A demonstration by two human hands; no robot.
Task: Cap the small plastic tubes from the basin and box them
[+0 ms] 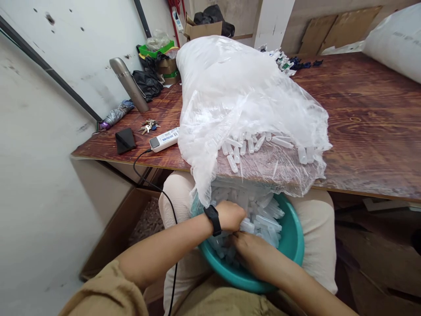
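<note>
A teal plastic basin [297, 237] rests between my thighs, filled with translucent white plastic tubes [268, 221]. My left hand [232, 216], with a black watch on its wrist, is closed over the tubes, and one tube shows right beside its fingers. Just below it, my right hand [253, 252] reaches into the basin with curled fingers, close to the left. The fingertips of both are hidden, so what they grip cannot be made out. Above the basin, a large clear plastic bag [223, 83] lies open on the table, more tubes [243, 147] spilling at its mouth.
On the wooden table [371, 123] are a white power strip [164, 139] with a black cable, keys [149, 126], a black wallet-like item [125, 141] and a metal flask [130, 85]. Another white sack [394, 41] stands far right. A cardboard box [112, 237] sits under the table.
</note>
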